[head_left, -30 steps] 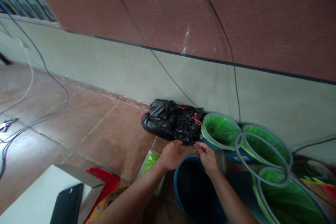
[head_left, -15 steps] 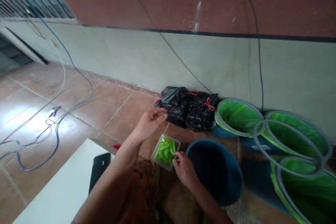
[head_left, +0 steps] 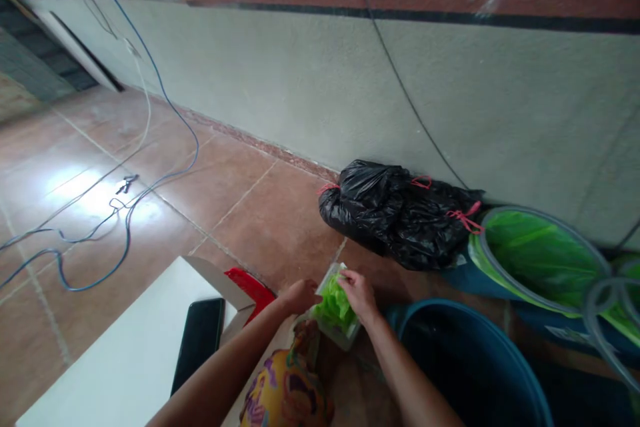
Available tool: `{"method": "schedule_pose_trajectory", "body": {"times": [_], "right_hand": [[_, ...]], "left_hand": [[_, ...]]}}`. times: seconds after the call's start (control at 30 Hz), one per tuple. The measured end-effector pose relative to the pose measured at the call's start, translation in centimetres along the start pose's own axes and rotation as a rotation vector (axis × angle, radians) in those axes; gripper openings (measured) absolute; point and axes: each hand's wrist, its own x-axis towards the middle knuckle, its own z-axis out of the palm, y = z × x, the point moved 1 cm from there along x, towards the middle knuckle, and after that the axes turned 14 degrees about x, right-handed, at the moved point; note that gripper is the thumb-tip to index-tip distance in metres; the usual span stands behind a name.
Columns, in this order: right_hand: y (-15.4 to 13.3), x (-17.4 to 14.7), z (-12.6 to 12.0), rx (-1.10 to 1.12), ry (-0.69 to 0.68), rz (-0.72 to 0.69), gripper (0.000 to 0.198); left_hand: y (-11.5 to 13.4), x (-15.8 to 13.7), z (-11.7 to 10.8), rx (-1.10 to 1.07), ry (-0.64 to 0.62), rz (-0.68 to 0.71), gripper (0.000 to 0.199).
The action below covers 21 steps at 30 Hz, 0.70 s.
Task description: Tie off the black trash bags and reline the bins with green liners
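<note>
A pale rectangular tub (head_left: 345,341) stands on the floor in front of me, filled with crumpled green plastic bags (head_left: 336,307). My right hand (head_left: 359,293) reaches over its far right side, fingers pinched on a piece of the green plastic. At the left rim is my left hand (head_left: 300,297), its fingers curled in against the green plastic; whether they grip any of it is hidden.
Black tied bags (head_left: 400,213) lie against the wall. Right of the tub stands an unlined blue bin (head_left: 500,320), with green-lined bins (head_left: 540,253) beyond. A phone (head_left: 200,333) rests on a white surface (head_left: 120,340) at left. Cables (head_left: 125,233) trail across the floor.
My left hand has come down from above the floor to the tub's left side. The right hand has shifted to the far end of the tub. The view has turned left and moved closer.
</note>
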Motion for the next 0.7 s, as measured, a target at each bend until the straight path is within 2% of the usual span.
{"method": "schedule_pose_trajectory", "body": {"times": [0.1, 0.17, 0.27, 0.4, 0.5, 0.57, 0.63, 0.7], "right_hand": [[-2.7, -2.5, -5.3, 0.597, 0.288, -0.052, 0.031], [-4.6, -5.1, -9.2, 0.828, 0.362, -0.100, 0.027], [-6.3, -9.3, -13.7, 0.973, 0.411, -0.139, 0.020], [-6.2, -13.9, -16.2, 0.988, 0.580, -0.041, 0.025], [-5.9, -15.9, -16.6, 1.015, 0.631, -0.015, 0.027], [-6.1, -16.7, -16.7, 1.045, 0.600, -0.012, 0.025], [-6.4, -17.5, -16.7, 1.062, 0.551, 0.004, 0.025], [-7.0, -18.5, -17.0, 1.057, 0.507, -0.006, 0.026]], "left_hand": [[0.2, 1.3, 2.1, 0.038, -0.004, 0.010, 0.061], [0.8, 2.3, 3.4, 0.042, 0.009, 0.037, 0.085], [2.1, 3.9, 5.5, -0.036, -0.020, 0.157, 0.109], [4.3, 5.7, 6.9, -0.491, -0.242, 0.276, 0.126], [6.7, 5.8, 5.0, -0.861, -0.410, 0.399, 0.131], [8.8, 5.2, 2.5, -0.981, -0.467, 0.539, 0.123], [11.1, 3.9, -0.3, -0.961, -0.462, 0.632, 0.112], [13.6, 2.2, -2.7, -0.792, -0.424, 0.685, 0.103]]}}
